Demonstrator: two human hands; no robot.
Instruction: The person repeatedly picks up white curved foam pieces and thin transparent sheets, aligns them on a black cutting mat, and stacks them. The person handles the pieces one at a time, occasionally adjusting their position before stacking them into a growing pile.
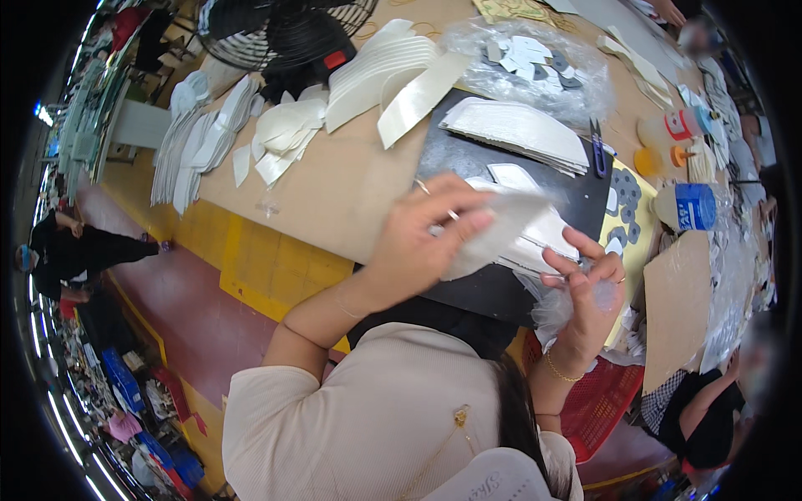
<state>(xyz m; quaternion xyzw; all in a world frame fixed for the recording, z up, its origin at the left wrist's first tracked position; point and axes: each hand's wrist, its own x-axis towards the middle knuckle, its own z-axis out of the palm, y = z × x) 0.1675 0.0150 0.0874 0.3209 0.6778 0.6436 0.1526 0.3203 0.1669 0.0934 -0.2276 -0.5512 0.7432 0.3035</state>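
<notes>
My left hand (430, 238) is closed on a thin whitish sheet piece (510, 225), pinched between thumb and fingers and smeared by motion. Just right of it, my right hand (591, 288) is raised with bent fingers; a small pale translucent bit (603, 295) shows against them, its kind unclear. Beneath the hands, more white cut pieces (547, 238) lie on a black mat (468, 292), partly hidden by the held sheet. Farther up the mat lies a stack of white curved panels (514, 129), with dark-handled thread snips (598, 150) beside it.
Stacked cream panels (380, 71) and a black fan (288, 33) stand at the back left. A plastic bag of grey and white pieces (535, 63) lies behind the mat. Grey pieces (622, 196), a blue-labelled jar (687, 206) and cardboard (678, 305) are at right. A red basket (597, 409) sits below.
</notes>
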